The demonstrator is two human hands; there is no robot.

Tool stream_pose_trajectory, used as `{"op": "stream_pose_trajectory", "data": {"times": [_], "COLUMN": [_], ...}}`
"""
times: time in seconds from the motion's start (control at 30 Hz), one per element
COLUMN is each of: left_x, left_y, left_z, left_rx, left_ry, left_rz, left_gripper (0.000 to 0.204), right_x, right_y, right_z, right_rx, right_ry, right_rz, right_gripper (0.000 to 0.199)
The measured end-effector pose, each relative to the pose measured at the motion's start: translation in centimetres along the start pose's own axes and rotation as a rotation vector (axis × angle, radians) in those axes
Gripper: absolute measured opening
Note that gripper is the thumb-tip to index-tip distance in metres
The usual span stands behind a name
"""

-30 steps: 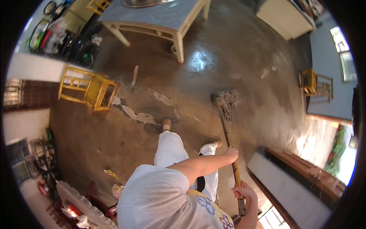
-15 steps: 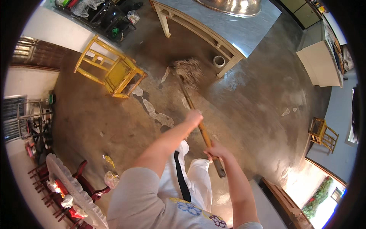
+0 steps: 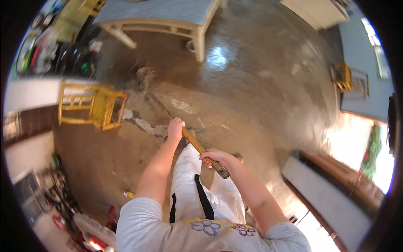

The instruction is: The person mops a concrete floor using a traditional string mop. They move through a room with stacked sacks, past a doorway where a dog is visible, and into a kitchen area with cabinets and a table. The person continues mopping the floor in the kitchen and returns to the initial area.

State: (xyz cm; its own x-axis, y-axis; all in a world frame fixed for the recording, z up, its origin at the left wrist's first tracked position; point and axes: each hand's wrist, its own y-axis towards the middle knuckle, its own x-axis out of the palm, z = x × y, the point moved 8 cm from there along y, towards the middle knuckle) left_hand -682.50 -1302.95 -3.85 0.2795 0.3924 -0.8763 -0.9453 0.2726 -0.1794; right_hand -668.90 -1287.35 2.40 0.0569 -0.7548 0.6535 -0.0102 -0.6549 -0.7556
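Note:
I hold a mop by its wooden handle [image 3: 194,143], which slants from near my body toward the far left. My left hand [image 3: 176,127] is closed around the middle of the handle. Lower down, close to the butt end, my right hand [image 3: 217,157] is wrapped round it too. The stringy grey-brown mop head [image 3: 145,75] lies on the dark floor, blurred, beyond the yellow wooden chair [image 3: 98,105] and short of the blue-topped table [image 3: 157,11].
A small yellow chair [image 3: 346,77] stands by the right wall. At lower right is a long wooden piece of furniture [image 3: 331,180]. Bags and dark items [image 3: 63,54] crowd the far left. A round container [image 3: 191,46] sits by the table leg. Pale patches [image 3: 182,106] mark the floor.
The mop head has swung left, away from the table leg with the round container, toward the far side of the yellow chair. My view has turned, and both hands have kept their grip.

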Motion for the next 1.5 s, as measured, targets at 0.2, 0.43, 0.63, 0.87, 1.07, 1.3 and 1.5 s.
{"op": "stream_pose_trajectory", "data": {"times": [0.2,0.43,0.63,0.87,1.07,1.3,1.5], "left_x": [10.4,19.7,27.2,35.2,42.4,52.6,59.0], "left_y": [-6.0,-12.4,-17.3,-18.5,-12.9,-2.3,5.9], "left_z": [17.2,43.4,61.2,76.0,86.3,98.2,109.2], "left_rx": [0.146,0.362,0.676,0.999,1.387,1.607,1.772], "left_ry": [-0.019,-0.064,-0.092,-0.053,0.243,0.354,0.407], "left_rz": [-0.165,-0.329,-0.605,-0.867,-0.966,-0.912,-0.603], "left_gripper": [0.016,0.006,0.003,0.007,0.006,0.006,0.010], "right_x": [-10.9,-22.1,-24.3,-28.0,-36.5,-51.7,-64.8], "right_y": [-15.0,-33.1,-46.7,-50.3,-51.2,-53.5,-56.0], "right_z": [10.1,26.3,36.8,43.4,40.1,33.6,28.3], "right_rx": [-0.067,-0.213,-0.264,-0.453,-0.665,-0.776,-1.019], "right_ry": [-0.337,-0.226,-0.018,0.668,1.086,1.180,1.363], "right_rz": [0.173,0.353,0.557,0.703,0.732,0.771,0.709], "right_gripper": [0.012,0.021,0.013,0.011,0.008,0.007,0.009]}}
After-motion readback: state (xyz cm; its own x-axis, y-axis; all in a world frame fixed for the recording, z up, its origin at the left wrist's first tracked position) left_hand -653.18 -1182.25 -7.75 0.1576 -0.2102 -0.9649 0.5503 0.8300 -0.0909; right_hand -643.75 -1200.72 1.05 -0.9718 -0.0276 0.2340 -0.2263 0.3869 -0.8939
